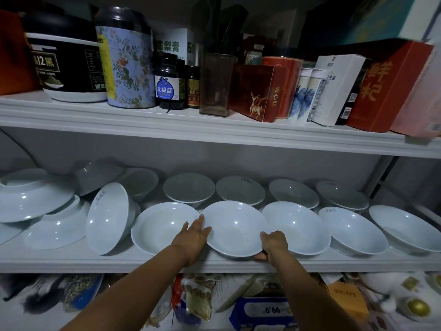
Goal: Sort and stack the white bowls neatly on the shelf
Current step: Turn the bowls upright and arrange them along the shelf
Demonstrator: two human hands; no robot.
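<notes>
Several white bowls stand in two rows on the middle shelf (143,261). Both hands are on the front-centre bowl (235,229). My left hand (194,235) lies flat against its left rim, fingers stretched out. My right hand (274,242) clasps its right front rim, thumb under the edge. To its left sits another upright bowl (162,226), and a bowl (107,217) tipped on its side. At the far left a few bowls lie upside down, one (31,194) on top of another (57,228). More upright bowls (298,226) run to the right.
The shelf above holds tins, jars (169,82), a glass vase (216,84) and boxes (253,91) close over the bowls. A back row of bowls (189,188) sits against the wall. Packets and bags (260,311) fill the space below the shelf edge.
</notes>
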